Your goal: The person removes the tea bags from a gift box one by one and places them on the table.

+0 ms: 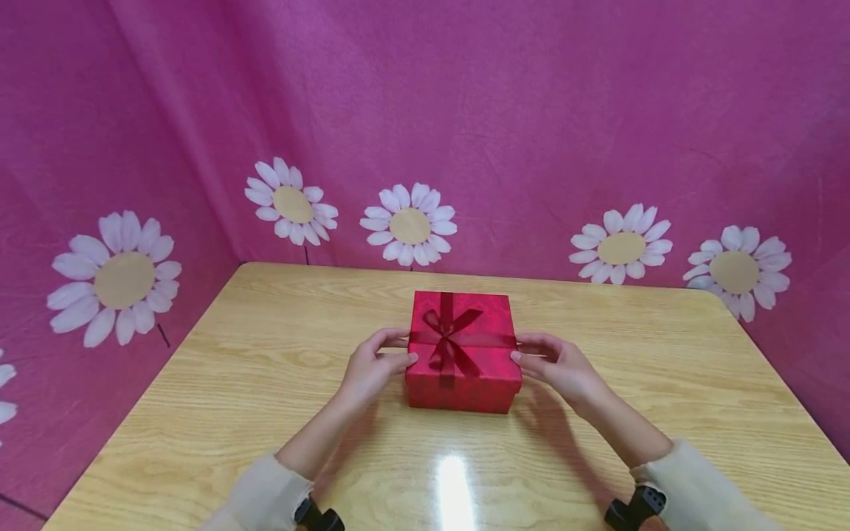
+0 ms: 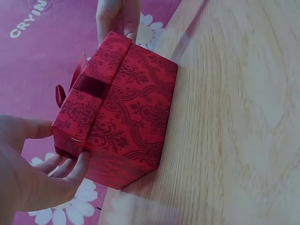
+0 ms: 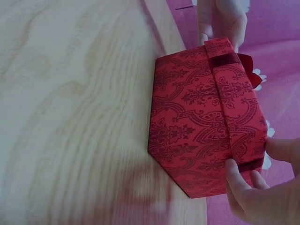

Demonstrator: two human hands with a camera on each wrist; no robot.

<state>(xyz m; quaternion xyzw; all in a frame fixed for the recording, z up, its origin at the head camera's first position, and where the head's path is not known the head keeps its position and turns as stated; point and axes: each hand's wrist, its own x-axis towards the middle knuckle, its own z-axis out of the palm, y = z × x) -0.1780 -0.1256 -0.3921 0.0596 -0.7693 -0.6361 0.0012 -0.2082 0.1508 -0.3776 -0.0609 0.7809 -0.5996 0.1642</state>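
A red patterned gift box (image 1: 458,391) stands on the wooden table, its lid (image 1: 491,313) seated on top. Dark red ribbon crosses the lid and is tied in a bow (image 1: 446,332). My left hand (image 1: 375,365) grips the lid's left side, thumb at the top edge and fingers along the side wall. On the opposite side my right hand (image 1: 561,369) holds the lid the same way. In the left wrist view the left fingertips (image 2: 82,161) lie at the lid's lower edge. The right wrist view has the right fingertips (image 3: 231,165) at that same seam.
The wooden table (image 1: 265,413) spreads out around the box, with a bright light reflection in front of it. A magenta cloth (image 1: 505,133) with white daisies hangs behind the table and along its left side. Black devices (image 1: 637,505) are worn at both wrists.
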